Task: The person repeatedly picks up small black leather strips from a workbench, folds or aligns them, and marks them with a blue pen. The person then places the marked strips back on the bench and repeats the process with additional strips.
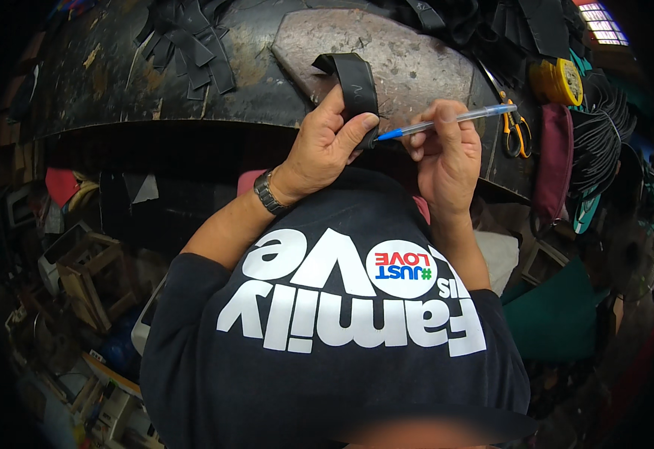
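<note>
My left hand (pixel 325 142) pinches a black strip (pixel 358 91) of leather-like material, thumb on top near its lower end. The strip bends over at the far end and bears a faint pale mark. In my right hand (pixel 449 153) is a clear ballpoint pen (pixel 428 125) with a blue tip, its barrel gripped between thumb and fingers. The pen's blue end points left and meets or nearly meets the strip's lower end, beside my left thumb; exact contact cannot be made out. Both hands are above the near edge of the worktable.
A worn dark table (pixel 259 78) carries a stone-like slab (pixel 409 60). Black strips (pixel 192 45) lie far left. On the right are orange-handled scissors (pixel 517 135), a yellow spool (pixel 559 81), a maroon pouch (pixel 553 161) and a bundle of black cords (pixel 600 127). A wooden stool (pixel 91 273) stands lower left.
</note>
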The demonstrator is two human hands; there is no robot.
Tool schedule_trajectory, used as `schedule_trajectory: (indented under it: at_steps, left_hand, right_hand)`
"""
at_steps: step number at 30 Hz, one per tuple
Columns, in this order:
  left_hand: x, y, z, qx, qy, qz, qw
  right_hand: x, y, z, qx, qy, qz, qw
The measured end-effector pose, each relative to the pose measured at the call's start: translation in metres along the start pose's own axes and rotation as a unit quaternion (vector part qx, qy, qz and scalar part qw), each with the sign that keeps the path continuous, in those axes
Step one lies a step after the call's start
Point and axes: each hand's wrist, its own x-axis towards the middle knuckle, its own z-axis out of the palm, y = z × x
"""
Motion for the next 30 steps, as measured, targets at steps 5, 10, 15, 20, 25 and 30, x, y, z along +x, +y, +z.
schedule_trajectory:
  at_steps: [5,10,15,20,25,30]
  left_hand:
    - [0.001,-0.003,-0.001,0.003,-0.016,0.0,1.0]
    - [0.0,0.0,-0.004,0.096,-0.045,0.004,0.994]
    - [0.009,0.013,-0.003,0.184,-0.085,0.038,0.978]
    - [0.026,0.026,-0.005,0.268,-0.132,0.047,0.953]
    - [0.087,0.033,-0.01,0.236,-0.021,0.167,0.957]
    - [0.174,0.037,0.002,0.334,-0.016,0.163,0.928]
  right_hand:
    - [-0.003,0.006,0.006,-0.041,-0.005,0.015,0.999]
    - [0.003,0.01,-0.002,0.004,-0.054,0.076,0.996]
    - [0.011,0.004,-0.011,0.069,-0.121,0.125,0.982]
    - [0.012,-0.012,-0.015,0.111,-0.136,0.113,0.978]
    - [0.01,-0.029,-0.021,0.089,-0.184,-0.003,0.979]
    - [0.01,-0.016,-0.012,0.094,-0.126,0.044,0.987]
